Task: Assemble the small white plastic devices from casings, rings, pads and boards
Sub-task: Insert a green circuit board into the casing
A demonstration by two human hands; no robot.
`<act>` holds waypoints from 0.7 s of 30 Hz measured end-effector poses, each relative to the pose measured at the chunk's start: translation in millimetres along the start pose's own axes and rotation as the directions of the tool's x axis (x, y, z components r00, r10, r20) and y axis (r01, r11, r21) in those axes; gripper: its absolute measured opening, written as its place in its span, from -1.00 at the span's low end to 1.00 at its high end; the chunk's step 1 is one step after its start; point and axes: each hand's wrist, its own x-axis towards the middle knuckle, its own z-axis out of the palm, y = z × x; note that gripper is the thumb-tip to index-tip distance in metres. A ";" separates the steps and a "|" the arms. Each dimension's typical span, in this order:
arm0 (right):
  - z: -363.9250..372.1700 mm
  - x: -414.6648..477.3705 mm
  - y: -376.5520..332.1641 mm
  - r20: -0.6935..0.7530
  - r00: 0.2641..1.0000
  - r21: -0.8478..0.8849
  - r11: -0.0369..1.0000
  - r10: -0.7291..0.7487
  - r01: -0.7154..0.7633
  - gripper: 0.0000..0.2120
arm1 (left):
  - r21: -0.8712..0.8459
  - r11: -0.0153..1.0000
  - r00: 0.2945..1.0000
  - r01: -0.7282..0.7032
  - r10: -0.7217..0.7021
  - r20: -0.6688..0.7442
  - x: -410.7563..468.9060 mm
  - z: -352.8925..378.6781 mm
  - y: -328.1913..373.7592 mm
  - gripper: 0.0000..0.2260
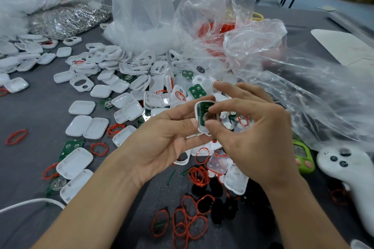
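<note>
Head view: left grip [168,139] holds a white casing [196,111]; right grip [257,133] pinches the green board [205,105] inside it

A grey worktop [36,111] carries a wide scatter of white casings [121,70], with green boards [70,146] among them; red rings [190,226] and black pads [216,208] lie nearest; crumpled clear plastic bags [141,16] stand behind; silvery metal parts [68,19] are heaped far left; a white controller [348,170] lies right, just beside a small green device [302,156]; a white cable [30,202] lies near left.
</note>
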 end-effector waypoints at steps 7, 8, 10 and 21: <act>1.0 0.6 -0.3 0.024 1.000 -0.036 0.999 -0.020 0.021 -0.78 | -0.002 1.000 1.000 0.006 -0.006 -0.017 0.0 0.9 0.0 -0.59; 0.9 0.5 -0.3 0.026 0.999 -0.040 0.999 -0.024 0.025 -0.78 | -0.006 1.000 1.000 0.005 -0.005 -0.016 -0.3 0.9 -0.1 -0.58; 0.9 0.6 -0.3 0.026 0.999 -0.048 0.998 -0.028 0.029 -0.78 | -0.013 1.000 1.000 0.003 -0.003 -0.014 -0.9 1.1 -0.5 -0.57; 2.2 -0.8 -1.4 0.010 1.000 -0.070 0.998 -0.006 0.007 -0.79 | -0.004 1.000 1.000 -0.003 0.003 -0.023 0.5 0.1 -2.2 -0.58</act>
